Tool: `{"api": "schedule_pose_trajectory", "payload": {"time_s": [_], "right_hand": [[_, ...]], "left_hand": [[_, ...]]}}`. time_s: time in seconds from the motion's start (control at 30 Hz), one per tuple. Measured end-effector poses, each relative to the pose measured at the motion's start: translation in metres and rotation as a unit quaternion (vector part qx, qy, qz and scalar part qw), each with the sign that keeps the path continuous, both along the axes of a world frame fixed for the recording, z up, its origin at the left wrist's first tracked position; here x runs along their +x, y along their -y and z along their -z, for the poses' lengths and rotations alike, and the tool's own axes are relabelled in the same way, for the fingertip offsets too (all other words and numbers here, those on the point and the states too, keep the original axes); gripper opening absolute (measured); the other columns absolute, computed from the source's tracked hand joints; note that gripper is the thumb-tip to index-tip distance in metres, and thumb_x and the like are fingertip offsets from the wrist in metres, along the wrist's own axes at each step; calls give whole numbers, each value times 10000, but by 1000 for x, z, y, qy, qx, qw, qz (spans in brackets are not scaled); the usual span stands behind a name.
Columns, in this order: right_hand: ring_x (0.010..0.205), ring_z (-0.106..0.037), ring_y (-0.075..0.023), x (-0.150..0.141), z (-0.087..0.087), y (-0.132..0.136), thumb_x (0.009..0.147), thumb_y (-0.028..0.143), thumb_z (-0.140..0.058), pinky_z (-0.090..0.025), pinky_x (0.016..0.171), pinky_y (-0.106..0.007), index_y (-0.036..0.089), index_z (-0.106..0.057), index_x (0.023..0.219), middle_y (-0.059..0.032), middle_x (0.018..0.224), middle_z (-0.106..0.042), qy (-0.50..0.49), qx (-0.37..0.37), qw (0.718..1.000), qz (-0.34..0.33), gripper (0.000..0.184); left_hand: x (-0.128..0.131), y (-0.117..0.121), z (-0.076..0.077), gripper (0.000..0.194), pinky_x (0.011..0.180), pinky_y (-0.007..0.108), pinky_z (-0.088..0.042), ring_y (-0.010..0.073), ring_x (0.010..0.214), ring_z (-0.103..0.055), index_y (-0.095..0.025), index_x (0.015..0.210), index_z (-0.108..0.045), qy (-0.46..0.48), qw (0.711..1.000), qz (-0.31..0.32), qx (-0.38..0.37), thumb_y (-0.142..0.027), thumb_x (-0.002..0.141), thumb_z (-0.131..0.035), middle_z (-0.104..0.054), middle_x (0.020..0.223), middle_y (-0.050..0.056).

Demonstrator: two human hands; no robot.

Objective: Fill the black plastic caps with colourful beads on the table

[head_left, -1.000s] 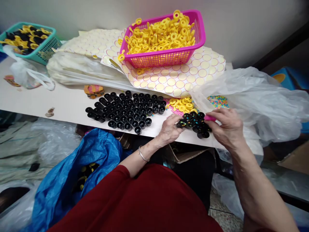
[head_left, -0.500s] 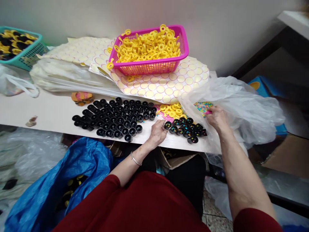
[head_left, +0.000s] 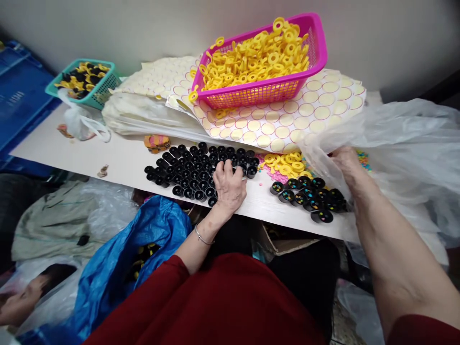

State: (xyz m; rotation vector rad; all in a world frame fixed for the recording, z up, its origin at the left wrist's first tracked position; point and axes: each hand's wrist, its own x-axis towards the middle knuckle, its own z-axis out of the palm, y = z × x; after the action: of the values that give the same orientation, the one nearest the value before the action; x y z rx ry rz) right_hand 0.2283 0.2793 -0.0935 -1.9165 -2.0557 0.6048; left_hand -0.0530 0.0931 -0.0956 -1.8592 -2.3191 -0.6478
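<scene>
My left hand [head_left: 230, 188] lies over the right part of a close group of small black cups [head_left: 187, 173], its fingers apart and bent down onto them. Whether it grips one of them is hidden. My right hand [head_left: 347, 160] reaches into a clear plastic bag [head_left: 391, 124], and its fingertips are hidden. Small coloured beads [head_left: 363, 160] show in the bag beside it. Between my hands stands a second group of black cups [head_left: 305, 194] with coloured beads inside. Behind these lie yellow ring-shaped pieces [head_left: 287, 164] and pink beads [head_left: 276, 176].
A pink basket [head_left: 258, 95] heaped with yellow pieces stands on sheets of round stickers [head_left: 266, 128]. Far left are a teal basket [head_left: 104, 91] and a blue crate [head_left: 25, 105]. Below the table's edge hangs a blue sack [head_left: 165, 223]. A person's head [head_left: 27, 297] shows lower left.
My left hand has moved from beside the bead-filled cups to the other black cups, its fingers spreading. My right hand stays in the bag; its pink tool no longer shows. The view has turned left.
</scene>
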Motion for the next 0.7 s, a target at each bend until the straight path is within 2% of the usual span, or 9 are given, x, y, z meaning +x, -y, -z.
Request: {"api": "schedule_pose_trajectory", "payload": {"time_s": [0.07,0.13,0.27,0.37,0.43,0.47,0.57,0.63,0.7], "right_hand": [[946,-671,-240,3,3,5,763,463,-685,-500,772,-303,142,-685,826,-133,859,-739,-114,13,993,18,327],[818,-665,-209,9,6,10,732,466,-698,-514,714,-303,166,-642,791,-102,794,-721,-211,23,976,47,311],[634,-627,-168,22,10,21,611,490,-779,-535,631,-325,213,-568,716,-23,660,-653,-340,61,934,92,363],[566,-592,-138,31,11,35,484,445,-877,-533,591,-315,212,-591,717,23,630,-624,-470,84,874,89,436],[548,-573,-123,35,8,48,447,388,-912,-523,576,-301,208,-626,719,34,631,-623,-526,92,841,86,434],[555,-573,-120,36,4,56,452,368,-918,-523,581,-296,210,-643,720,36,640,-629,-535,99,834,87,415],[619,-600,-126,31,-12,83,503,323,-915,-543,633,-298,229,-693,742,35,693,-653,-543,129,826,74,339],[677,-622,-138,21,-26,102,561,307,-901,-554,673,-303,249,-725,783,28,743,-675,-523,140,840,40,288],[733,-640,-153,8,-39,120,633,306,-869,-556,701,-308,260,-744,817,13,794,-694,-475,132,870,-20,227]], "left_hand": [[11,-11,-7,326,1113,597,-360,412,1425,-380,-199,1159,-664,-27,998,32,-44,-269,841,-664,-506,1491,179],[20,-20,-12,317,1145,647,-306,432,1474,-323,-180,1156,-658,-39,995,55,-77,-260,849,-650,-481,1515,196],[28,-34,-14,251,1152,701,-260,452,1489,-308,-138,1083,-662,-25,991,61,-118,-207,843,-635,-485,1501,234],[27,-37,-12,197,1140,709,-262,458,1468,-334,-141,1001,-656,4,994,60,-93,-152,805,-654,-520,1463,228],[27,-35,-11,178,1129,682,-293,454,1435,-370,-153,951,-643,33,997,67,-36,-151,777,-682,-562,1410,214],[27,-33,-10,175,1123,651,-322,440,1408,-401,-161,933,-635,56,996,76,0,-160,768,-694,-591,1365,202],[35,-27,-11,167,1029,488,-454,335,1201,-563,-183,897,-612,159,973,150,80,-193,754,-698,-680,1128,136],[44,-22,-11,155,885,374,-510,243,968,-620,-188,900,-607,246,941,220,69,-216,765,-678,-682,946,69],[54,-18,-9,171,778,310,-503,186,822,-599,-187,917,-614,307,912,270,33,-234,763,-671,-662,861,24]]}}
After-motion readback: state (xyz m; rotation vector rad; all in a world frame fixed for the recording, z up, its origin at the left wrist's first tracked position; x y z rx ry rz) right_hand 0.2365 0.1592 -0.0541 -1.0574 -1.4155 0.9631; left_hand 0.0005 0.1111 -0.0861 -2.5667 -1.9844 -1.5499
